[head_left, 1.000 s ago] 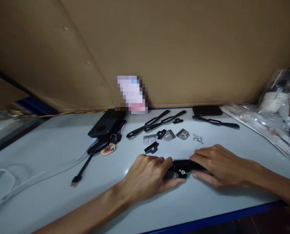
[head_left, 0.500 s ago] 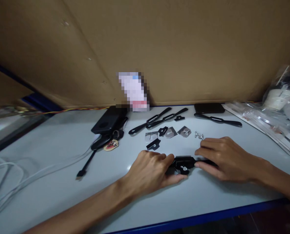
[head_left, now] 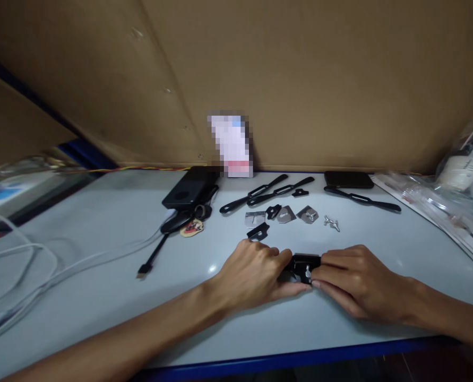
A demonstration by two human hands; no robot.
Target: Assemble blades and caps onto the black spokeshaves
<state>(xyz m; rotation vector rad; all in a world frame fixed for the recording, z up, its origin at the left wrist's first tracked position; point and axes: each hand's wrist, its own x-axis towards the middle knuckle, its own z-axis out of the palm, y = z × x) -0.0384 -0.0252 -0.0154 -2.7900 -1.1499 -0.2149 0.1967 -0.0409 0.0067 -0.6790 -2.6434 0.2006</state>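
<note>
Black bracket (head_left: pixel 304 263), screw fitted, low on desk (head_left: pixel 101 297). Left hand (head_left: pixel 256 270) fingers pinch its 9 o'clock end; right hand (head_left: pixel 353 278) fingers pinch its 3 o'clock end. Loose at 12 o'clock: metal plates (head_left: pixel 286 214), wing nut (head_left: pixel 332 223), black strips (head_left: pixel 268 191).

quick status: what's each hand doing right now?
left hand: closed, gripping one end of the small black part.
right hand: closed, fingers pinching the other end of the same part.
</note>
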